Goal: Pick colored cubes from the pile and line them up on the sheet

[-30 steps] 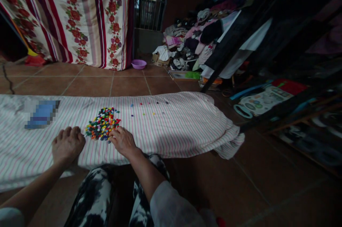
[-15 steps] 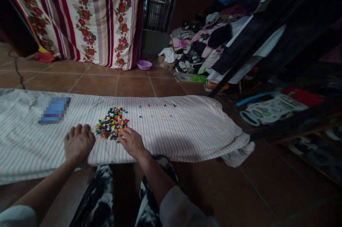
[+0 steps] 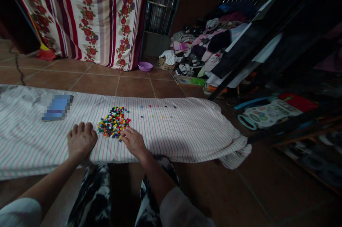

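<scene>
A pile of small multicoloured beads or blocks [image 3: 112,122] lies on a striped cloth [image 3: 181,138]. My right hand [image 3: 134,142] is at the pile's near right edge, thumb and fingertips drawn together. Any small piece between them is too small to make out. My left hand [image 3: 81,140] rests palm down on the cloth just left of the pile, fingers loosely apart and holding nothing. To the right of the pile, several single pieces are spaced out in two rows, among them a red piece [image 3: 150,106] and a yellow piece [image 3: 162,116].
A blurred blue flat object [image 3: 58,108] lies on the cloth at the left. Beyond the cloth, a purple basin [image 3: 145,66] sits on the tiled floor by a floral curtain [image 3: 101,16]. A heap of clothes [image 3: 197,45] is at the back right.
My view has shifted slightly. My right hand has drawn back a little from the pile, its fingertips closer together. The left hand stays resting on the cloth.
</scene>
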`<act>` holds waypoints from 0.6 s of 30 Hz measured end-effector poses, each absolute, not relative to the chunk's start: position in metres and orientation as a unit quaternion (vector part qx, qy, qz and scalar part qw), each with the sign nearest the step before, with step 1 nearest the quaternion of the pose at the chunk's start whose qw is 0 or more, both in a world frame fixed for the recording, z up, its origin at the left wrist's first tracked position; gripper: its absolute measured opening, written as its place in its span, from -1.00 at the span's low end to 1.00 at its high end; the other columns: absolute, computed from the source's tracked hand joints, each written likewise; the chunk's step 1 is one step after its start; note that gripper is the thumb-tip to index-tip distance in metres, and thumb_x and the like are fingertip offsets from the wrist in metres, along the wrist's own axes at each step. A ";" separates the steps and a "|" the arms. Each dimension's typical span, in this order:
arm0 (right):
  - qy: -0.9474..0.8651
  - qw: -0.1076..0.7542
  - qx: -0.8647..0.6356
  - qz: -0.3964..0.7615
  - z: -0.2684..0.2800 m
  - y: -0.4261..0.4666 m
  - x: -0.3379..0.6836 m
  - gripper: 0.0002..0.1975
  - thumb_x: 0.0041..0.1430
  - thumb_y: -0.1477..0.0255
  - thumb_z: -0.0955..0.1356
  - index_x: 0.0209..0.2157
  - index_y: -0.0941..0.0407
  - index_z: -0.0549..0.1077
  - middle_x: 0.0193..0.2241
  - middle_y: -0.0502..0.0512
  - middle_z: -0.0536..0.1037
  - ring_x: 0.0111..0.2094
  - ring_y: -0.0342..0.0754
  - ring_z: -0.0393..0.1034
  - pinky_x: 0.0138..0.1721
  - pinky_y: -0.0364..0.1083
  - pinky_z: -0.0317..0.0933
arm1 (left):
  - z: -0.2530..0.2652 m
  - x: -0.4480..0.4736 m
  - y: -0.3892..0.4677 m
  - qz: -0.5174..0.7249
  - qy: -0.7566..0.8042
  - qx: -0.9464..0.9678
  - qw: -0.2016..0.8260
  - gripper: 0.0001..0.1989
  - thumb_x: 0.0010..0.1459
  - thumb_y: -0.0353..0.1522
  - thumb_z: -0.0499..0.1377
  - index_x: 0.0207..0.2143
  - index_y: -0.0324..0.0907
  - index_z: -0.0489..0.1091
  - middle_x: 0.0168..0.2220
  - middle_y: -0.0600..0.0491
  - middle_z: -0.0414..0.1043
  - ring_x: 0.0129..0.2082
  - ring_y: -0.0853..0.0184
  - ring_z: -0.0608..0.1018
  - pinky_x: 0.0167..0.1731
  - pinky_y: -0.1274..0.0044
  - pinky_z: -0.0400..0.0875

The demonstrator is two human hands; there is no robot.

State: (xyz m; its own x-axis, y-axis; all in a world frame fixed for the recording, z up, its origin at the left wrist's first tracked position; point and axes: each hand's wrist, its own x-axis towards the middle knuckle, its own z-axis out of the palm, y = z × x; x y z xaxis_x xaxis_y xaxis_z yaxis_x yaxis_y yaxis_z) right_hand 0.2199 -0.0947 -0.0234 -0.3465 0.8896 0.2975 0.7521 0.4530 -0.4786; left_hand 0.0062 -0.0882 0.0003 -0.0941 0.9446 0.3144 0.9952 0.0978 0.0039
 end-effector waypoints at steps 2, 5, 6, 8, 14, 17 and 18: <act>-0.804 0.273 -0.507 0.146 -0.024 -0.093 0.220 -0.97 0.27 0.43 0.34 -0.28 0.08 0.43 -0.27 0.00 0.50 -0.17 -0.11 0.40 -0.11 -0.16 0.22 | -0.002 0.006 -0.087 -0.112 -0.734 -0.660 0.117 -0.67 0.26 -0.32 -0.15 -0.14 -0.24 0.35 -0.10 -0.18 0.38 -0.01 0.04 0.36 -0.12 0.29 0.22; -0.789 0.289 -0.510 0.186 -0.028 -0.090 0.220 -0.94 0.25 0.44 0.35 -0.23 0.07 0.45 -0.25 -0.01 0.51 -0.16 -0.13 0.41 -0.11 -0.16 0.24 | -0.004 0.005 -0.084 -0.108 -0.744 -0.651 0.107 -0.68 0.24 -0.32 -0.12 -0.13 -0.23 0.36 -0.07 -0.18 0.37 0.02 0.06 0.34 -0.09 0.29 0.20; -0.784 0.293 -0.510 0.199 -0.029 -0.089 0.221 -0.92 0.24 0.45 0.35 -0.21 0.06 0.46 -0.24 -0.01 0.51 -0.17 -0.14 0.42 -0.12 -0.17 0.25 | -0.005 0.004 -0.083 -0.104 -0.747 -0.649 0.104 -0.68 0.23 -0.32 -0.11 -0.13 -0.23 0.35 -0.06 -0.17 0.37 0.02 0.07 0.34 -0.08 0.30 0.19; -0.776 0.302 -0.509 0.219 -0.030 -0.088 0.222 -0.88 0.23 0.46 0.35 -0.18 0.05 0.48 -0.22 0.00 0.52 -0.18 -0.15 0.43 -0.13 -0.17 0.27 | -0.005 0.004 -0.082 -0.098 -0.750 -0.646 0.103 -0.67 0.23 -0.31 -0.12 -0.11 -0.22 0.35 -0.05 -0.16 0.37 0.03 0.07 0.33 -0.07 0.31 0.18; -0.759 0.333 -0.502 0.245 -0.034 -0.089 0.231 -0.89 0.22 0.44 0.36 -0.23 0.05 0.54 -0.23 0.02 0.54 -0.18 -0.13 0.44 -0.11 -0.15 0.30 | -0.005 0.003 -0.084 -0.104 -0.749 -0.648 0.090 -0.61 0.25 -0.30 -0.16 -0.07 -0.21 0.37 -0.04 -0.18 0.36 0.05 0.07 0.31 -0.05 0.30 0.15; -0.745 0.351 -0.510 0.249 -0.037 -0.092 0.236 -0.87 0.22 0.44 0.34 -0.24 0.06 0.55 -0.25 0.03 0.53 -0.20 -0.12 0.45 -0.14 -0.14 0.32 | -0.007 0.002 -0.084 -0.116 -0.748 -0.648 0.086 -0.60 0.25 -0.30 -0.17 -0.06 -0.22 0.37 -0.05 -0.19 0.36 0.05 0.06 0.30 -0.04 0.30 0.14; -0.741 0.358 -0.510 0.251 -0.037 -0.093 0.238 -0.86 0.22 0.45 0.33 -0.23 0.06 0.54 -0.25 0.04 0.53 -0.21 -0.12 0.45 -0.14 -0.14 0.32 | -0.007 0.002 -0.083 -0.117 -0.747 -0.648 0.086 -0.60 0.25 -0.30 -0.17 -0.06 -0.22 0.37 -0.05 -0.19 0.36 0.05 0.06 0.30 -0.04 0.30 0.14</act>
